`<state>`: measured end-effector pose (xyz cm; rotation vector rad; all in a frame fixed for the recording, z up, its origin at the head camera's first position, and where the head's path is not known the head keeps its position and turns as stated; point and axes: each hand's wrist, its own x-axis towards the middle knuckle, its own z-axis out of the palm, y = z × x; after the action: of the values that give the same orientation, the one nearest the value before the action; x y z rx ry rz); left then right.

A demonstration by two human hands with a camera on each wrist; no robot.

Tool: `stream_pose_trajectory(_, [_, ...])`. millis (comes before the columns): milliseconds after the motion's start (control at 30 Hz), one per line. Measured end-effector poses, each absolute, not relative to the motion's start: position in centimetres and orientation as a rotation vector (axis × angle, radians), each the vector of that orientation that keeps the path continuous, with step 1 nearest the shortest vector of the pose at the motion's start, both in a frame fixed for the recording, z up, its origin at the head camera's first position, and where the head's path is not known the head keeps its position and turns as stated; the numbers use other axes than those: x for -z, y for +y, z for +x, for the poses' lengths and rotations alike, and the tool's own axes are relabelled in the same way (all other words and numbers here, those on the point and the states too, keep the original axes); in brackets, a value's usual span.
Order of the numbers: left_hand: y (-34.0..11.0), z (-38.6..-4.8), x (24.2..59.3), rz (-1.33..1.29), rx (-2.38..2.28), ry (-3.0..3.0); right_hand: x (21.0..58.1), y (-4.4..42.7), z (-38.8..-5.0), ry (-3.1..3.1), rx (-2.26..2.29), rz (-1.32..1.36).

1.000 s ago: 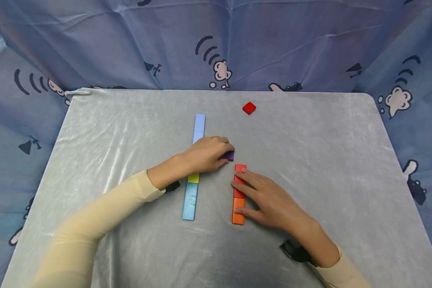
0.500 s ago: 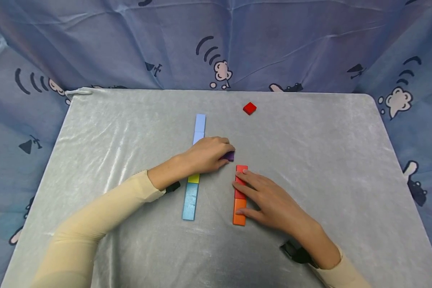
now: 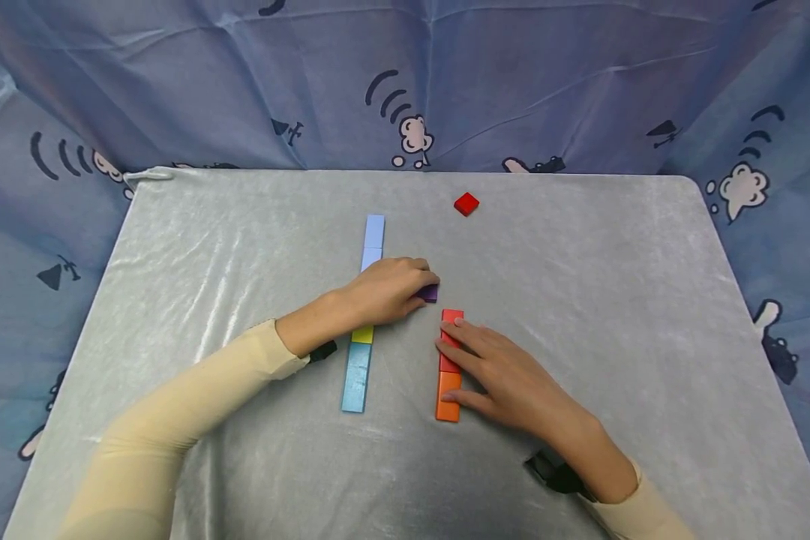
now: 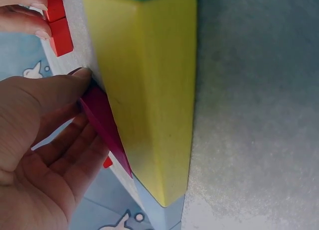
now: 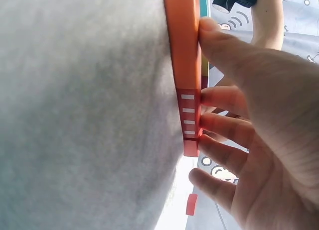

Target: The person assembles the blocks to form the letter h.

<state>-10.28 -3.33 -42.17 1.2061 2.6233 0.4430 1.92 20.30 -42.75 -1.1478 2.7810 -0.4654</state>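
My left hand [image 3: 388,290] reaches over the left row of blocks and pinches a purple block [image 3: 429,293] between thumb and fingers. In the left wrist view that purple block [image 4: 103,121] stands beside the long yellow block [image 4: 144,90]. My right hand [image 3: 502,375] lies with spread, nearly straight fingers on the right row. Its fingertips touch the red blocks [image 3: 448,363], and its thumb touches the orange block [image 3: 448,409]. White rectangles mark the side of one red block [image 5: 188,113] in the right wrist view.
Light blue blocks [image 3: 374,232] top the left row; a teal block [image 3: 356,377] forms its near end. Part of that row is hidden under my left arm. A single red block [image 3: 466,204] lies near the far edge of the grey cloth-covered table [image 3: 614,300]. A patterned blue curtain [image 3: 547,82] surrounds it.
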Motion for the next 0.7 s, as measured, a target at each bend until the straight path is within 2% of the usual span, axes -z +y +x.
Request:
stream_pose_trajectory(433, [-3.9, -10.6, 41.2, 1.123, -0.429, 2.610, 42.8, 20.0, 1.9, 2.769, 0.489, -1.145])
stream_pose_trajectory(700, [-2.2, -13.7, 40.8, 1.060, -0.527, 2.656, 43.0, 20.2, 1.8, 2.780, 0.472, -1.154])
